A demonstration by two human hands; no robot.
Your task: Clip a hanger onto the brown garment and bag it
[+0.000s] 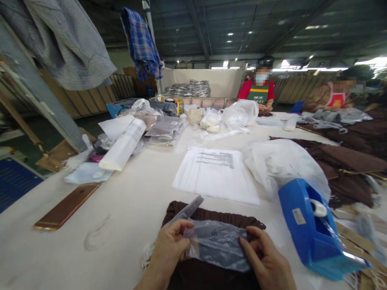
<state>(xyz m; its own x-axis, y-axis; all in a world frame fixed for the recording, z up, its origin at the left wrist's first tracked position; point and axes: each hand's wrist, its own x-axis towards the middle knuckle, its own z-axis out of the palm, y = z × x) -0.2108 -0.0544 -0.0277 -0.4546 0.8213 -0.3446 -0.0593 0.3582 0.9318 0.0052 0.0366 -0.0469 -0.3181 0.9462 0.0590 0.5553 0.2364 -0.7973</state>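
Both hands pinch a small clear plastic bag (pixel 216 243) with a recycling mark printed on it. My left hand (pixel 169 251) grips its left edge between thumb and fingers. On the opposite edge, my right hand (pixel 264 255) holds on in the same way. Under the bag lies a folded dark brown fabric piece (pixel 217 215) with a gathered edge, close to the table's front. A translucent strip (pixel 189 207) sticks up past my left fingers; I cannot tell what it belongs to. Some whitish cord (pixel 147 253) shows left of my left wrist.
A blue tape dispenser (pixel 314 229) stands at the right, near a crumpled plastic bag (pixel 290 161). Printed white plastic sheets (pixel 211 173) lie ahead. A phone (pixel 68 205) and a white roll (pixel 123 145) are at the left. Brown fabric (pixel 353 161) is piled right. Two people sit across the table.
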